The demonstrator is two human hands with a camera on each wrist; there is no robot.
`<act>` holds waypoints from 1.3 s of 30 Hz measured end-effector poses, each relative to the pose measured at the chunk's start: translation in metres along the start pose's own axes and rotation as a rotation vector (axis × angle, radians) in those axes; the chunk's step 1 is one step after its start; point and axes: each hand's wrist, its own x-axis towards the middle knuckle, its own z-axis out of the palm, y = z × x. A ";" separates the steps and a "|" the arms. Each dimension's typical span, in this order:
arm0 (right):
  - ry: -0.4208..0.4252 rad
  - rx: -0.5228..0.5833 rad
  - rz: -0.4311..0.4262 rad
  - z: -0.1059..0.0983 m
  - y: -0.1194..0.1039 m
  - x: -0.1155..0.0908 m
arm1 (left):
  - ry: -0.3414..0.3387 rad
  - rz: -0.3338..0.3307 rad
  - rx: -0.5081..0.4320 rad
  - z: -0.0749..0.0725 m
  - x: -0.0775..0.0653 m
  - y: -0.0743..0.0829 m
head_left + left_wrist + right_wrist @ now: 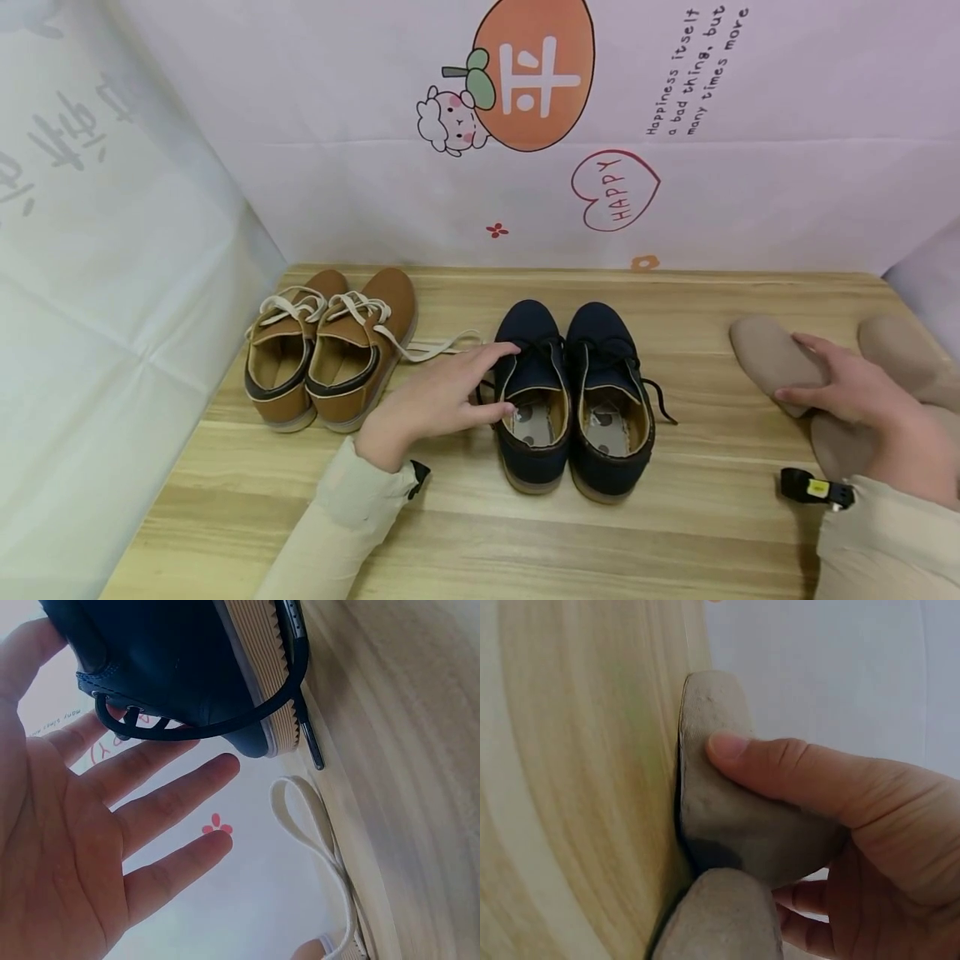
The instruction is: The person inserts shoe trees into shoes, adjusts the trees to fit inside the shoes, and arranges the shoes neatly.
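Beige slipper (pixel 771 360) in our right hand (pixel 870 398), pinched between thumb and fingers; our left hand (pixel 433 397) spreads empty fingers beside the navy shoes (pixel 532 375).

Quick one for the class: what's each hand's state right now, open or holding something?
Left hand: open, by a navy shoe.
Right hand: holding a beige slipper.
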 end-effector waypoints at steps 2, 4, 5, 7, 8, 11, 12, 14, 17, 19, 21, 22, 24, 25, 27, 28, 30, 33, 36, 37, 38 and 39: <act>0.002 0.005 -0.006 0.000 -0.002 0.000 | -0.001 -0.001 -0.002 0.000 0.000 0.000; 0.004 0.014 -0.017 0.000 -0.003 0.001 | -0.003 -0.002 0.000 -0.001 0.000 0.000; 0.001 0.021 -0.024 0.000 -0.003 0.001 | -0.001 -0.001 0.002 -0.001 0.000 0.000; 0.000 0.031 -0.040 0.000 -0.003 0.001 | 0.000 0.000 0.002 -0.001 0.000 0.000; -0.001 0.035 -0.049 0.000 -0.003 0.001 | -0.001 0.000 0.003 -0.001 0.000 0.000; 0.001 0.035 -0.068 0.000 -0.003 0.002 | 0.000 -0.004 0.004 -0.001 0.000 0.000; 0.002 0.032 -0.070 0.000 -0.003 0.002 | -0.001 -0.006 0.005 -0.001 0.000 0.000; 0.000 0.026 -0.066 0.000 -0.003 0.002 | 0.000 -0.008 0.009 -0.001 0.000 0.000; 0.009 0.016 -0.051 -0.001 -0.003 0.002 | 0.003 -0.007 0.012 -0.001 0.000 0.001; 0.015 0.007 -0.040 -0.002 -0.003 0.002 | 0.005 -0.004 0.013 -0.001 -0.001 0.001; 0.030 0.003 -0.031 -0.002 -0.003 0.003 | 0.006 -0.006 0.012 -0.001 -0.001 0.001; 0.036 0.002 -0.030 -0.002 -0.003 0.003 | 0.006 -0.006 0.011 -0.001 -0.001 0.001; 0.043 0.003 -0.020 -0.002 -0.003 0.003 | 0.007 -0.009 0.010 -0.001 -0.001 0.001; 0.049 0.006 -0.014 -0.002 -0.003 0.003 | 0.008 -0.009 0.007 -0.001 -0.001 0.002; 0.058 0.006 -0.005 -0.002 -0.003 0.002 | 0.010 -0.010 0.005 -0.001 -0.001 0.002; 0.062 0.003 -0.004 -0.002 -0.003 0.001 | 0.011 -0.009 0.003 -0.001 -0.001 0.002; 0.062 0.008 0.002 -0.003 -0.003 0.000 | 0.012 -0.007 0.001 -0.001 -0.001 0.002; 0.064 0.018 -0.001 -0.006 -0.004 -0.002 | 0.012 -0.002 0.005 -0.001 0.000 0.002; 0.057 0.033 -0.006 -0.007 -0.005 -0.003 | 0.010 -0.004 0.007 0.000 0.000 0.002; 0.054 0.037 -0.007 -0.007 -0.005 -0.003 | 0.009 -0.004 0.008 0.000 0.000 0.002; 0.050 0.040 -0.007 -0.007 -0.005 -0.003 | 0.009 -0.004 0.009 0.000 0.000 0.002; 0.047 0.043 -0.007 -0.007 -0.005 -0.003 | 0.008 -0.006 0.007 0.000 0.000 0.002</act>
